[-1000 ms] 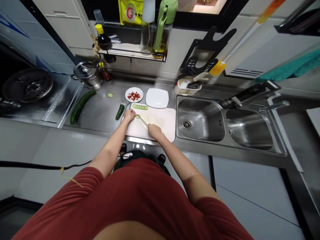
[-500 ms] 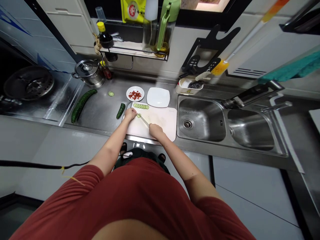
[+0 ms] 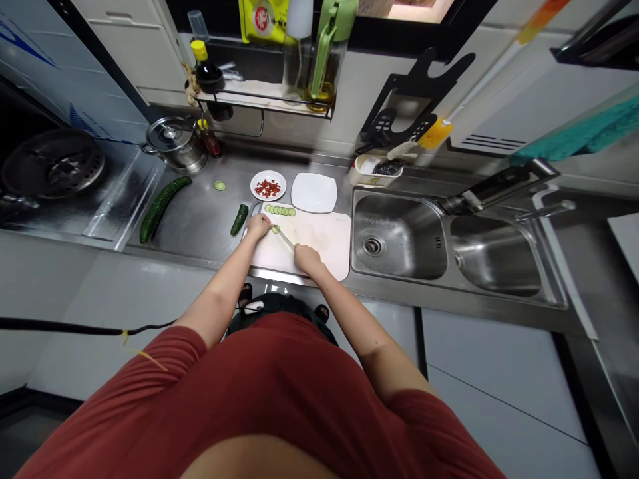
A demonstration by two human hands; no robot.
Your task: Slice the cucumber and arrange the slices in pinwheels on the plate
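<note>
A round cucumber slice point(image 3: 275, 229) lies low over the white cutting board point(image 3: 327, 233), at the fingertips of my left hand point(image 3: 259, 227). Those fingers are pinched together at its edge. My right hand point(image 3: 307, 259) is wrapped round the handle of a knife point(image 3: 286, 240), whose blade points up and left, its tip at the slice. Along the board's far edge runs a row of cucumber slices point(image 3: 280, 211). Just left of the board lies a piece of cucumber point(image 3: 239, 219); further left are a cucumber end point(image 3: 219, 185) and a long whole cucumber point(image 3: 162, 209).
Behind the board stand a small plate point(image 3: 255, 188) of chopped red pieces and a white square plate point(image 3: 314, 193). The double sink point(image 3: 402, 229) borders the board's right. A lidded pot point(image 3: 177, 150) and a sauce bottle point(image 3: 210, 141) are at back left, beneath a bottle shelf point(image 3: 264, 98).
The view has shifted slightly, moving everything a little. Both hands, the knife and the slice keep nearly the same places on the board.
</note>
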